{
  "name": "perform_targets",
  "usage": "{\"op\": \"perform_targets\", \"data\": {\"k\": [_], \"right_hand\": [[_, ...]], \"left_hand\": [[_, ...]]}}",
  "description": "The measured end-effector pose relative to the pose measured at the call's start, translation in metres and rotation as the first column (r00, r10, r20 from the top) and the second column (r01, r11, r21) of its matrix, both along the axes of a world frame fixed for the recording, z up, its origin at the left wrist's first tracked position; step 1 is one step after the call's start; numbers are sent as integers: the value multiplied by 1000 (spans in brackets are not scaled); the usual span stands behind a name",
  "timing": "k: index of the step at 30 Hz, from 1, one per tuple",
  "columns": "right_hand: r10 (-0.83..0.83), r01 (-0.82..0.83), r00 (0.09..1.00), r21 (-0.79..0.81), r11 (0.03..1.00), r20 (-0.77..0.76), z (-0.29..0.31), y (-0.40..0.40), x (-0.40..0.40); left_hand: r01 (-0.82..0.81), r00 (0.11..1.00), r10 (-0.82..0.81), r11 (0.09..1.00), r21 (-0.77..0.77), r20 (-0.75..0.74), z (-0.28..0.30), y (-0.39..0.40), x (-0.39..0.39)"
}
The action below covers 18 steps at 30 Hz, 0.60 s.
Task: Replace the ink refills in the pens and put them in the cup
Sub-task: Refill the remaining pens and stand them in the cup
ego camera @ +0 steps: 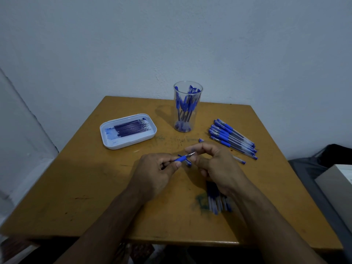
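Observation:
My left hand (155, 173) grips a pen (183, 158) by its blue rubber grip, metal tip pointing right. My right hand (213, 164) has its fingers curled at that tip; whether they pinch it is hard to tell. A clear cup (187, 119) with several blue pens stands at the back of the table. A white tray (114, 142) at the left holds several ink refills (131, 126). A row of blue pens (231, 137) lies at the right. Several more refills (219, 202) lie under my right wrist, partly hidden.
The yellow-brown table (91, 187) stands in a corner against a pale wall. A loose blue cap (201, 140) lies behind my right hand, and a clear pen part (239, 160) sticks out to its right. Dark bags and a box (333, 180) sit at the right.

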State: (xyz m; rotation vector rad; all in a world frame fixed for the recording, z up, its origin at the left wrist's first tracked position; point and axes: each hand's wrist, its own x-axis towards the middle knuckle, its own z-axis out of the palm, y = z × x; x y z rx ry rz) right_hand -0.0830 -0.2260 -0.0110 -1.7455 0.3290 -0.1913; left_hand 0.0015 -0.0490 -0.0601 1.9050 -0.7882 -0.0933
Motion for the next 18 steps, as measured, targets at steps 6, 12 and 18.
{"op": "perform_targets", "data": {"k": [6,12,18], "right_hand": [[-69,65,997,-84,994,-47,-3,0,1],[-11,10,998,-23,1000,-61,2,-3,0],[-82,82,997,-77,994,-1,-2,2,1]], "left_hand": [[1,1000,0,1000,13,-8,0,-1,0],[-8,1000,7,1000,-15,-27,1,-1,-1],[-1,999,1,1000,-1,-41,4,0,-2]]}}
